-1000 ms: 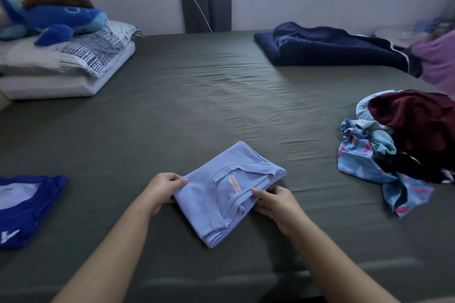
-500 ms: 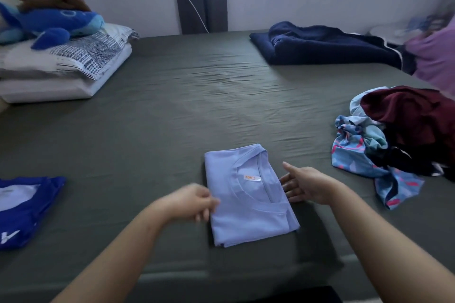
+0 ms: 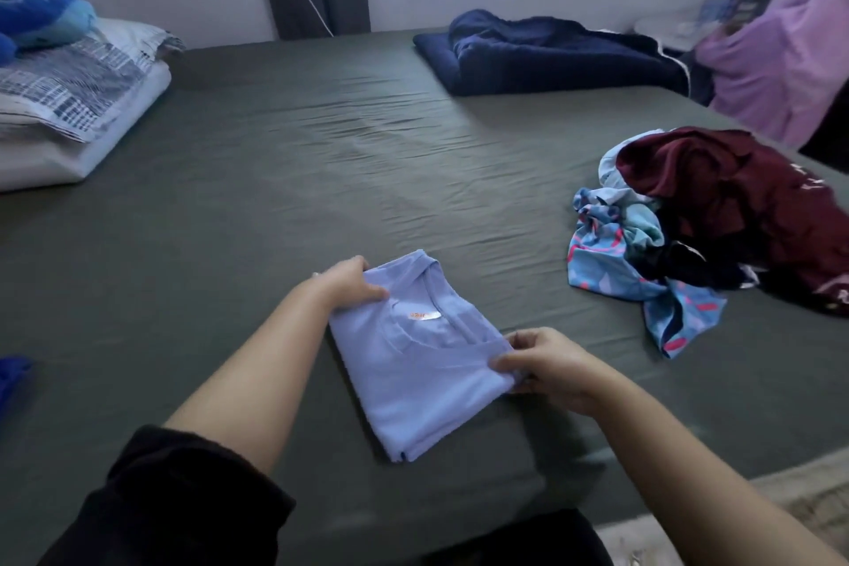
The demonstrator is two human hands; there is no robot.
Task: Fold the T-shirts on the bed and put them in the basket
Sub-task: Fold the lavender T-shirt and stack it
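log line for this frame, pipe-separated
stage: folding | item: light blue T-shirt folded on bed | left hand grips far corner | right hand pinches right edge | unfolded pile right | basket: not in view

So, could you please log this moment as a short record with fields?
surface: bed with grey-green sheet
item in hand: folded light blue T-shirt, flat on the sheet
left hand: grips its far left corner
right hand: pinches its right edge
unfolded: pile of clothes to the right
basket: not in view
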